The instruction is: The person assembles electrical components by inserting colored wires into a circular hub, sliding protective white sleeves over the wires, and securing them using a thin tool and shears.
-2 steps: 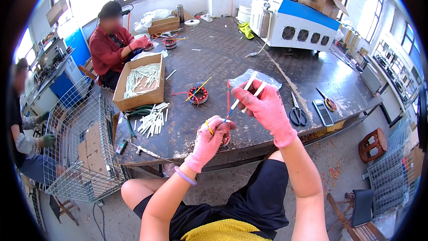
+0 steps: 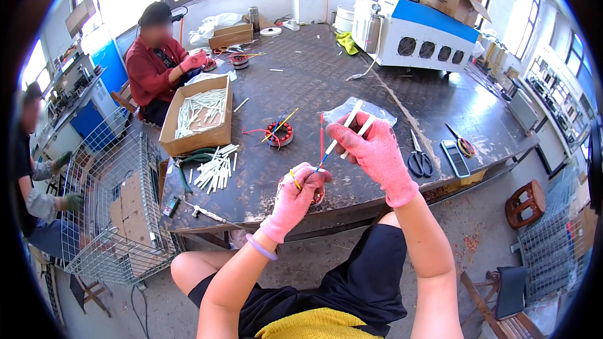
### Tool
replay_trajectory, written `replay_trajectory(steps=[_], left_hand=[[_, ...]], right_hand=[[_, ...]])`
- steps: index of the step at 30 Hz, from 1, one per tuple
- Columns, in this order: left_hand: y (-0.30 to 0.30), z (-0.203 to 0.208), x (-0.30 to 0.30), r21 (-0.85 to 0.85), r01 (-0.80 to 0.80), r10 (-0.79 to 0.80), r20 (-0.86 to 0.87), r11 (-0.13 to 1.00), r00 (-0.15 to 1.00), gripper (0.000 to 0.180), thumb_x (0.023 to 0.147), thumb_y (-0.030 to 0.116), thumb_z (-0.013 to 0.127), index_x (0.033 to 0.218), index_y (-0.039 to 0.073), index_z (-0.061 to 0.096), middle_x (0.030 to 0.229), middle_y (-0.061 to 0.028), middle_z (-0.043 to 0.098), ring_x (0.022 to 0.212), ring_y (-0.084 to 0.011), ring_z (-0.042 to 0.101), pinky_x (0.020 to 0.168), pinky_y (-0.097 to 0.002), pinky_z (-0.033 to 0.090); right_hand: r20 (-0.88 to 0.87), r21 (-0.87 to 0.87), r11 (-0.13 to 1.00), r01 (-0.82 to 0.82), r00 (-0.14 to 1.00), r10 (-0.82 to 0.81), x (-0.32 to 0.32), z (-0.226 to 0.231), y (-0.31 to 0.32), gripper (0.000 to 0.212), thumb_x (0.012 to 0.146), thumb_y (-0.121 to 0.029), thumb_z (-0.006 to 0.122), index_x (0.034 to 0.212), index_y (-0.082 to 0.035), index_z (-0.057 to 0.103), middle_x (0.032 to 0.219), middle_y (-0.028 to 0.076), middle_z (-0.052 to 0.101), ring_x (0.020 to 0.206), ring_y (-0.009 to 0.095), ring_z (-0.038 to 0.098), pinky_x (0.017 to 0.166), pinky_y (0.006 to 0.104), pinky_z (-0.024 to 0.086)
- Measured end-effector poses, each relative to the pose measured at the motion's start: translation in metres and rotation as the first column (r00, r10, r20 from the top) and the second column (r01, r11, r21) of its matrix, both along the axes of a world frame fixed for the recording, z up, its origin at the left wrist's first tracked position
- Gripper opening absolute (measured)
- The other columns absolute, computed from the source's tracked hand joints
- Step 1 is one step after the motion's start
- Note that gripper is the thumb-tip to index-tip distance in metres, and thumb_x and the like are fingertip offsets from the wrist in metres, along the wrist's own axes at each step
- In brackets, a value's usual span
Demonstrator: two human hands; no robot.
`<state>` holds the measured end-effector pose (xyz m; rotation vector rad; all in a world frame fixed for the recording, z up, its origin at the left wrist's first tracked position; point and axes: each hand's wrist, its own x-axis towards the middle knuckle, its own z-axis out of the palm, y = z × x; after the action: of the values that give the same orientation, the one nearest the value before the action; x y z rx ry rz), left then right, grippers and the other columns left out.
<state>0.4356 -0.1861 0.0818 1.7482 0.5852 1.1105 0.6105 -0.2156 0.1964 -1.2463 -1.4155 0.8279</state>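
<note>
My right hand [image 2: 377, 157], in a pink glove, pinches two thin white sleeve tubes [image 2: 353, 114] above the table's near edge. The lower end of one tube meets a blue wire [image 2: 323, 162]. My left hand [image 2: 294, 196], gloved in pink with a yellow band on a finger, is closed on that wire just below. A red wire [image 2: 321, 132] stands up beside the tubes. Partly hidden under my left fingers is a wound coil ring [image 2: 318, 199]. Farther off on the table lies another coil ring [image 2: 278, 133] with red, yellow and blue leads.
Left of my hands are a pile of white tubes [image 2: 217, 169], a cardboard box of tubes [image 2: 168, 137] and green-handled pliers [image 2: 196, 157]. Scissors [image 2: 419, 162] and a phone [image 2: 455, 158] lie right. A co-worker [image 2: 151, 66] sits at far left; another stands by a wire cage [image 2: 119, 182].
My hands and the tubes hold almost still. At the far left, the green-gloved hand of the person by the cage has shifted slightly to the right.
</note>
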Motion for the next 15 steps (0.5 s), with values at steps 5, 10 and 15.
replay_trajectory(steps=[5,10,15], left_hand=[[0.003,-0.006,0.003,0.040,-0.038,0.033,0.116,0.998,0.993,0.017,0.096,0.004,0.049,0.092,0.000,0.065,0.080,-0.0055,0.059,0.067,-0.0126,0.060,0.063,-0.0283,0.048],[0.003,-0.007,0.003,-0.030,-0.043,0.047,0.151,0.999,0.987,0.017,0.095,0.003,0.050,0.091,-0.001,0.065,0.079,-0.0052,0.059,0.066,-0.0120,0.059,0.062,-0.0280,0.048],[-0.001,0.003,0.005,0.088,-0.098,0.095,0.038,0.991,0.995,0.014,0.093,0.002,0.051,0.091,0.001,0.065,0.077,-0.0046,0.058,0.064,-0.0117,0.058,0.061,-0.0284,0.047]], right_hand=[[-0.024,-0.016,1.000,-0.025,0.999,0.024,-0.003,0.004,-0.003,0.030,0.092,-0.034,0.071,0.089,-0.004,0.066,0.066,-0.002,0.062,0.055,0.002,0.048,0.049,0.0223,0.036],[0.052,-0.035,0.994,-0.104,0.993,0.106,-0.005,0.007,-0.007,0.026,0.092,-0.029,0.070,0.093,-0.003,0.068,0.068,0.001,0.065,0.057,0.004,0.053,0.052,0.0237,0.040],[0.255,0.087,0.991,-0.102,0.964,0.076,-0.010,-0.004,-0.007,0.021,0.090,-0.022,0.070,0.097,-0.003,0.070,0.070,0.006,0.067,0.064,0.008,0.062,0.058,0.0271,0.048]])
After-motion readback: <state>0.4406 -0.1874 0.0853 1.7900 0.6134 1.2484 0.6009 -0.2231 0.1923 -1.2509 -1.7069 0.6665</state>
